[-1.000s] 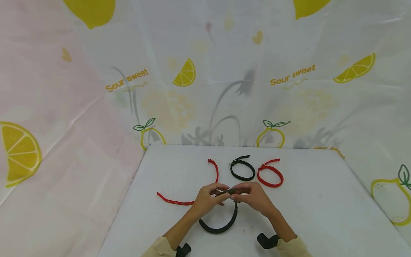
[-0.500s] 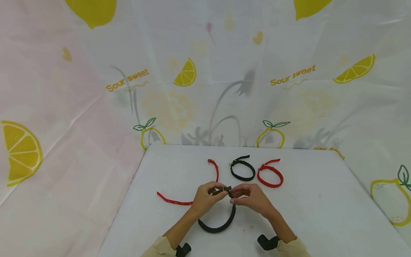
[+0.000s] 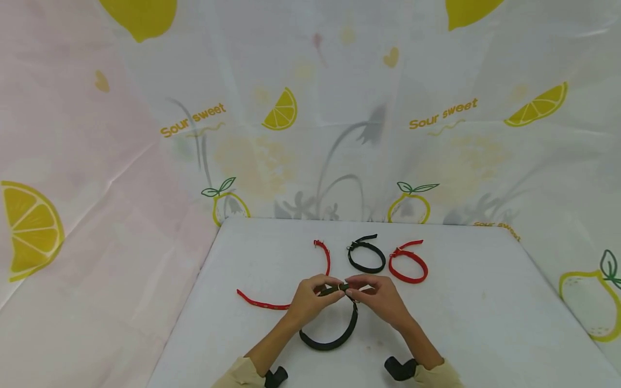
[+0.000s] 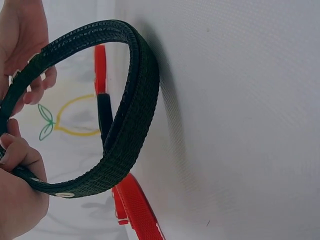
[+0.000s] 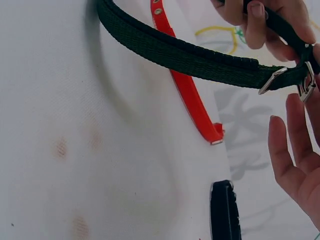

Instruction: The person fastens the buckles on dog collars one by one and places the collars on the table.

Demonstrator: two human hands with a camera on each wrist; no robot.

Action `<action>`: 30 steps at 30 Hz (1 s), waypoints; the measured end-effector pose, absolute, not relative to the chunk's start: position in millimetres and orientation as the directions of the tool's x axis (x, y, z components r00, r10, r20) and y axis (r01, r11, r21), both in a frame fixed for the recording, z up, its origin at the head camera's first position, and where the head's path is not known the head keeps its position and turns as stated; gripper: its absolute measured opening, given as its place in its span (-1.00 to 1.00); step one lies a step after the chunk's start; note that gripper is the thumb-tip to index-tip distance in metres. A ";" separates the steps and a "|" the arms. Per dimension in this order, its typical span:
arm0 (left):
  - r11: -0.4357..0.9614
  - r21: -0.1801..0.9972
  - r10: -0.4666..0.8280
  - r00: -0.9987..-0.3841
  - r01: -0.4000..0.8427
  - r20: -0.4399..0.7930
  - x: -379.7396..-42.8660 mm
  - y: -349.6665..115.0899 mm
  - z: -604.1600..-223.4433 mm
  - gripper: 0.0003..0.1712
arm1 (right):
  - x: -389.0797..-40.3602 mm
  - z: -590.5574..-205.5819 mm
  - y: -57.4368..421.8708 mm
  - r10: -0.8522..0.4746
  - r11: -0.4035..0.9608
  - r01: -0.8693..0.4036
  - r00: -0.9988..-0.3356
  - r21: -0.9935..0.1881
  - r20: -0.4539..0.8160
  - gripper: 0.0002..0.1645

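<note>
A dark green collar (image 3: 330, 345), textured and eyeleted, curves in a loop over the white table (image 3: 475, 302), its silvery buckle (image 5: 306, 90) beside the right hand (image 3: 380, 299). That hand and the left hand (image 3: 310, 299) meet at the top, each pinching the strap. The left one partly hides an opened-out red collar (image 3: 262, 305); farther back lie a looped black collar (image 3: 383, 261) and a looped red collar (image 3: 409, 280).

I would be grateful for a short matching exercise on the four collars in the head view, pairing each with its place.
Things:
1. Far dark collar
2. Open red collar
3. Near dark collar
4. Looped red collar

Places:
A. Held by the left hand and right hand
B. Farthest right
C. Between the two red collars
D. Reaches farthest left

Pairs: 1-C, 2-D, 3-A, 4-B
</note>
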State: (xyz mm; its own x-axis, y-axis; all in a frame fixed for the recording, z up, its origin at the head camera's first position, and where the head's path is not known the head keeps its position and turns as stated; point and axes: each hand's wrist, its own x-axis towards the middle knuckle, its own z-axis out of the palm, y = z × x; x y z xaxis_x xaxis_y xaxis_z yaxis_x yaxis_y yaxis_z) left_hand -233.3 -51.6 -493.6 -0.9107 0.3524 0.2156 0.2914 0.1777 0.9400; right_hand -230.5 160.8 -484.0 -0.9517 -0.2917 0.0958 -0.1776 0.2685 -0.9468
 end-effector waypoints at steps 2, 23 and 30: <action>0.175 0.937 0.360 -0.906 0.301 0.223 -238.3 -51.3 -504.5 -0.76 | -226.8 -475.6 158.4 -0.293 0.244 -0.176 -0.951 -0.954 0.101 -0.69; 0.197 0.946 0.329 -0.926 0.256 0.182 -246.5 -64.2 -522.9 -0.77 | -232.7 -493.5 180.9 -0.134 0.216 -0.138 -0.985 -0.967 0.110 -0.68; 0.212 0.946 0.346 -0.924 0.246 0.163 -245.5 -63.7 -523.2 -0.76 | -230.5 -502.4 180.4 -0.244 0.070 -0.113 -0.965 -0.991 0.092 -0.61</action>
